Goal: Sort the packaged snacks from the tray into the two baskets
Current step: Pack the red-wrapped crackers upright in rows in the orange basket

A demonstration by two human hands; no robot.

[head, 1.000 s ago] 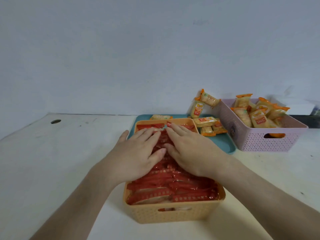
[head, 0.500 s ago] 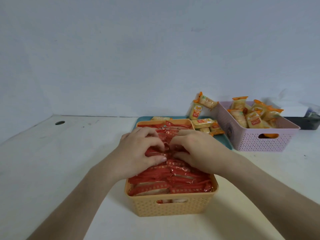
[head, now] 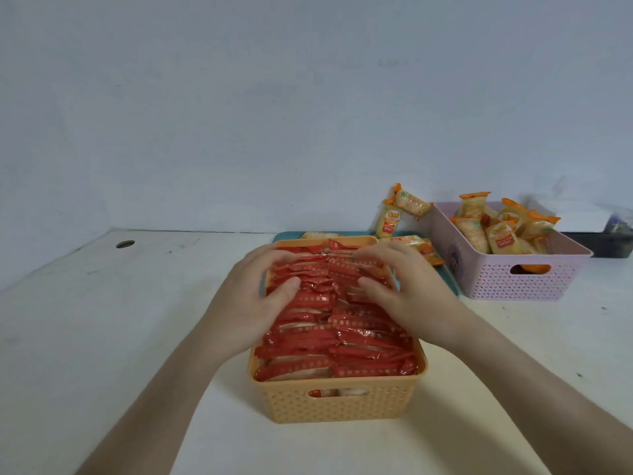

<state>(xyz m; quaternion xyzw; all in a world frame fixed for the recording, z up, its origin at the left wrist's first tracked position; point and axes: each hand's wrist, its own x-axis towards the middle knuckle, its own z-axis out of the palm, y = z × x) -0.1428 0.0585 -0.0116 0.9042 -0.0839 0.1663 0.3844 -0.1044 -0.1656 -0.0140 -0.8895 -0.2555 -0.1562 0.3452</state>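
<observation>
Two bare hands are shown over an orange basket [head: 337, 402] on a white table [head: 102, 337]. The left hand [head: 253, 303] is laid on the left half of the red packets [head: 329, 330] that fill the basket, fingers curled over the far rows and thumb pressed onto a packet nearer the wrist. The right hand [head: 407, 293] is laid likewise on the right half, fingers bent over the far rows, thumb pointed towards the left hand. The two hands are held apart, a strip of red packets being exposed between the thumbs. Each hand is cupped against the packets; whether any single packet is pinched cannot be told. Nearer the wrists, further rows of red packets are seen uncovered, packed on edge up to the basket's near rim.

Beyond the fingertips, a teal tray [head: 445, 284] is partly hidden by the basket and the right hand. A few yellow packets [head: 416, 242] are left on it just past the right fingers, and two more [head: 394, 217] are propped at its far edge. To the right of the right hand, beside the tray, a pink basket [head: 513, 279] is seen heaped with yellow packets
</observation>
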